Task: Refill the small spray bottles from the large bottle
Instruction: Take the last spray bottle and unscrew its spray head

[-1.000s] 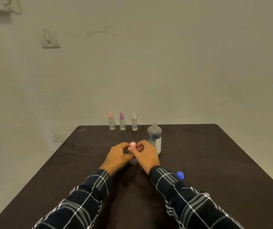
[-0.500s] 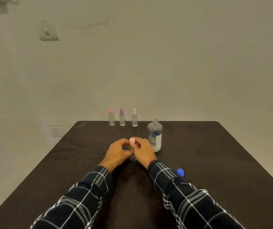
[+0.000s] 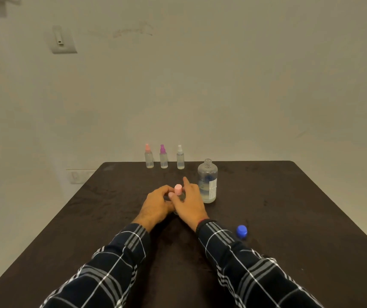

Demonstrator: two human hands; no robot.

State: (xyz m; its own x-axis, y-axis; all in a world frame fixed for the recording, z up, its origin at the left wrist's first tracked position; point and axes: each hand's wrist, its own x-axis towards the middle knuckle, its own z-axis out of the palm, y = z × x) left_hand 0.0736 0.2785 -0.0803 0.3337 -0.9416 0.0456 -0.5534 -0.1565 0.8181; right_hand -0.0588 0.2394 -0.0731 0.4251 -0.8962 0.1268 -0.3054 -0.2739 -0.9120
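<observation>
left hand curled round pink-capped spray bottle, upright between both hands | right hand against its right side, forefinger straight, grip unclear | large bottle uncapped, just right | blue cap beside right sleeve

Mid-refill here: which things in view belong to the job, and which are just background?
Job: small clear bottle with pale pink cap, held by left hand and right hand; small clear orange-topped spray bottle; purple-topped spray bottle; white-topped spray bottle; large clear uncapped bottle; round blue plastic cap.
Not part of it: grey wall switch plate; white wall socket.
</observation>
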